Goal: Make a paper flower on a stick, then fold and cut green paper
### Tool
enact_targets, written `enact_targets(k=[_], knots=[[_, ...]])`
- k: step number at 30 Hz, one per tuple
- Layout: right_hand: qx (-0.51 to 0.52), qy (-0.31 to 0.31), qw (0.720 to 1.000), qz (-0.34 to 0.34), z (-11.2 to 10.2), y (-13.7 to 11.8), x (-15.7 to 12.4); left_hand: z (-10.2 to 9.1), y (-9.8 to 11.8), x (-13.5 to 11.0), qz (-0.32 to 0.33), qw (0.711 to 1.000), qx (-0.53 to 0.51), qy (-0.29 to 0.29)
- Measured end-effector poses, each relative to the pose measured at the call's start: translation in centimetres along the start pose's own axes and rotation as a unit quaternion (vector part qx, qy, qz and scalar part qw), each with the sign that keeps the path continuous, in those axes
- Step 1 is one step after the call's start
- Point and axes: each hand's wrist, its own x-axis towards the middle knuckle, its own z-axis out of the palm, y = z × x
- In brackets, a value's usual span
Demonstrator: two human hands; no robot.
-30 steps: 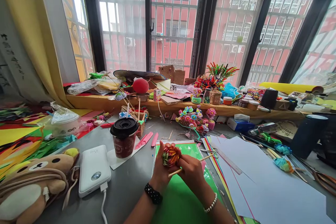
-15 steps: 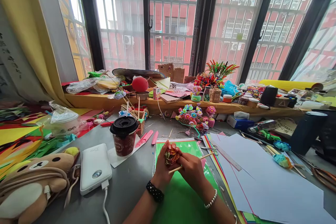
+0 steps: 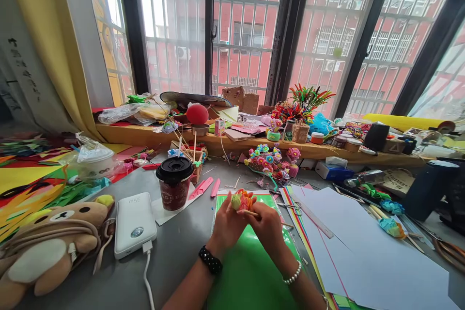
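Above a green plastic-covered sheet [image 3: 250, 271], my left hand [image 3: 229, 223] is closed around a paper flower [image 3: 242, 200] in orange, pink and yellow-green. My right hand [image 3: 267, 225] pinches a thin wooden stick [image 3: 287, 225], whose one end lies against the flower and whose other end sticks out to the right. Both hands touch each other at the flower, and its lower part is hidden by the fingers. A dark wristband circles the left wrist, a beaded bracelet the right.
Left of my hands stand a lidded paper cup [image 3: 175, 184] and a white power bank [image 3: 135, 225] with a cable; a plush bear [image 3: 54, 247] lies farther left. White paper sheets [image 3: 370, 247], scissors [image 3: 296, 207] and a ruler [image 3: 317, 220] lie right. Crocheted flowers [image 3: 269, 162] stand behind.
The flower has turned in my left hand, so its bright outer petals show instead of its spiral centre. The stick's visible part has shifted lower and now slants down to the right.
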Motion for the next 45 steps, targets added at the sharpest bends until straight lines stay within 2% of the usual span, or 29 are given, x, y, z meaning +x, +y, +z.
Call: enact_targets(k=[4, 8, 11, 17, 24, 29, 34, 40, 45], knots=[[0.021, -0.012, 0.999, 0.033, -0.8, 0.4, 0.4, -0.4, -0.2, 0.2, 0.027, 0.999, 0.038, -0.024], [0.100, -0.013, 0.994, 0.033, -2.0, 1.1, 1.0, -1.0, -0.3, 0.6, 0.086, 0.995, 0.050, 0.024], [0.140, 0.006, 0.990, 0.021, -2.7, 1.4, 1.6, -1.1, -0.3, 0.8, 0.102, 0.991, 0.065, 0.057], [0.142, 0.024, 0.989, 0.007, -3.6, 1.7, 1.9, -0.2, -0.1, 0.3, 0.110, 0.985, 0.127, 0.042], [0.205, -0.073, 0.975, 0.049, -4.5, 2.2, 1.8, -0.2, 0.3, 0.3, 0.118, 0.956, 0.263, 0.048], [0.205, -0.082, 0.975, 0.022, -4.4, 1.8, 2.0, -0.6, 0.4, 0.4, 0.129, 0.940, 0.312, 0.042], [0.223, -0.108, 0.968, 0.045, -4.4, 1.7, 2.0, -0.4, 0.5, 0.2, 0.141, 0.934, 0.327, 0.035], [0.268, -0.169, 0.942, 0.110, -4.4, 2.1, 1.9, 0.2, 0.7, -0.1, 0.107, 0.936, 0.334, 0.014], [0.329, -0.205, 0.913, 0.126, -4.3, 2.3, 1.9, 0.5, 0.8, -0.4, 0.090, 0.933, 0.349, 0.001]])
